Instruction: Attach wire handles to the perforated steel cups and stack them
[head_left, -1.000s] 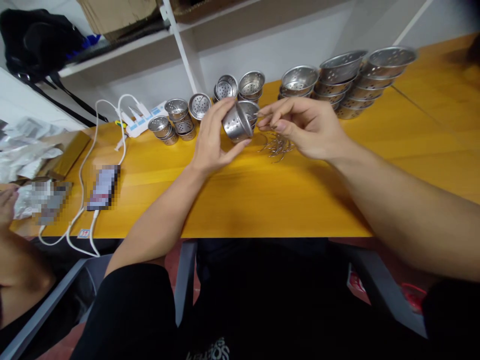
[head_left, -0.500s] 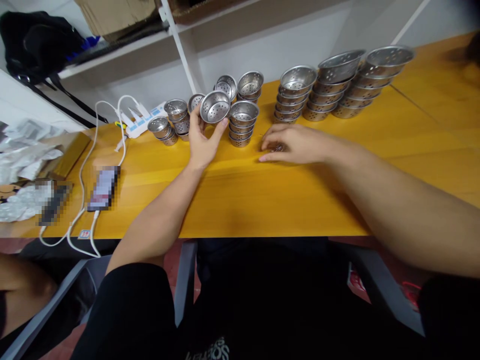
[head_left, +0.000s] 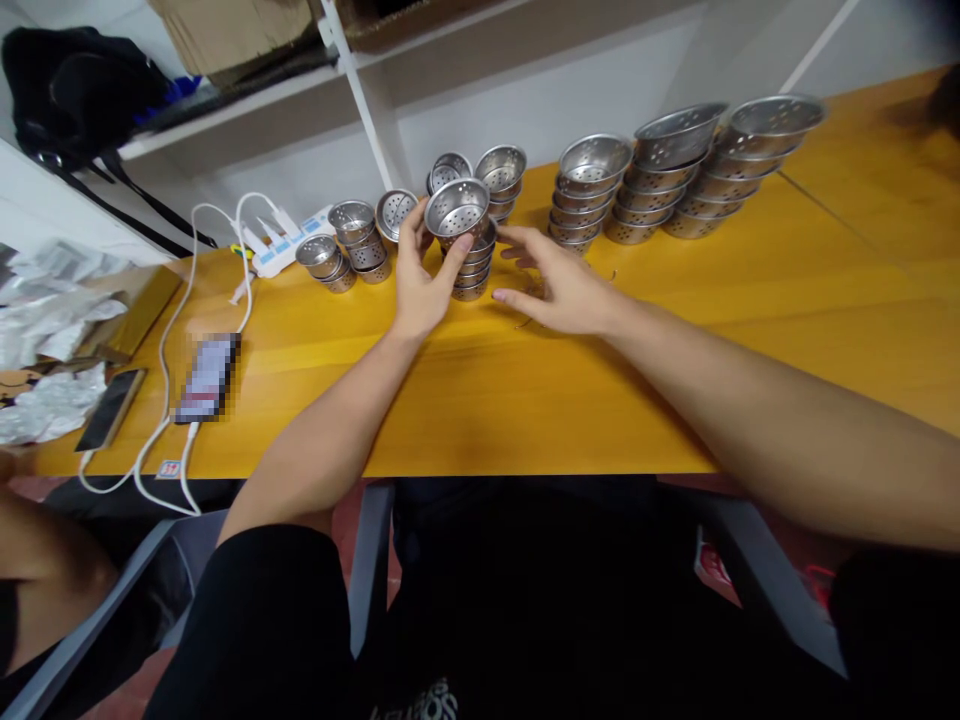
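One perforated metal cup point(head_left: 457, 210) is between the thumb and fingers of my left hand point(head_left: 422, 290), gripped at its side, with its mouth facing up and somewhat toward me. It is directly above a stack of similar cups point(head_left: 471, 278), which stands nearer to the back edge of the desk point(head_left: 540, 425) than to its front edge; whether the two touch already, I cannot tell. My right hand point(head_left: 574, 285) has its fingers spread and the thumb apart, just beside this stack, and I see nothing held in it. To do this step well, I judge, I should keep the cup level, bring its base over the centre of the top rim, and lower it gently — the right fingers can steady the stack, so it does not lean. Compared with half a second ago, my left hand and the cup have moved to the right, and now hide the stack's top. My right hand has come closer from the right — and the stack itself stands slightly more to the left.
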